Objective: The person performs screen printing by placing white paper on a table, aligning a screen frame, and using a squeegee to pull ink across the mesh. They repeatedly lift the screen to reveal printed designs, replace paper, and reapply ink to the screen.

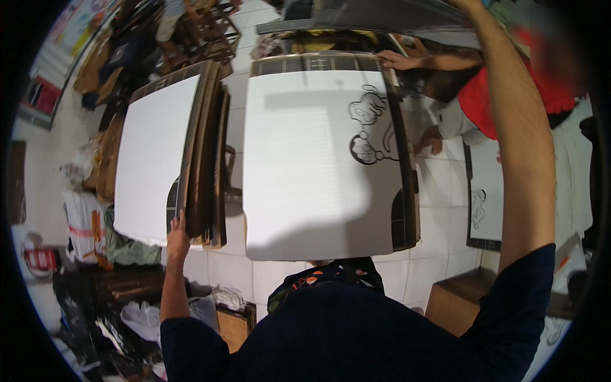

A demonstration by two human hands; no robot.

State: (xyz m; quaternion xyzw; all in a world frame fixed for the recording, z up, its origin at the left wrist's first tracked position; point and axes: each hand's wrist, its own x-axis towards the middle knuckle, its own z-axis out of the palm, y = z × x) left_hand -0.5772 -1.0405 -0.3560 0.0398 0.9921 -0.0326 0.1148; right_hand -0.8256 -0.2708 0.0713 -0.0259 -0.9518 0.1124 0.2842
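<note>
Left hand (pixel 177 234) touching board stack (pixel 205 153), frame left, grip unclear; right hand (pixel 470 4) cropped at top near grey panel (pixel 394 18), can't tell hold; central white sheet (pixel 299 178): cartoon outlines (pixel 364 151) right side, remainder blank; left sheet (pixel 154 153) unmarked

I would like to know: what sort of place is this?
It looks like a small printing workshop, though I cannot be sure: a large white sheet bears black cartoon figures, and boards are stacked at the left, topped by another white sheet.
</note>
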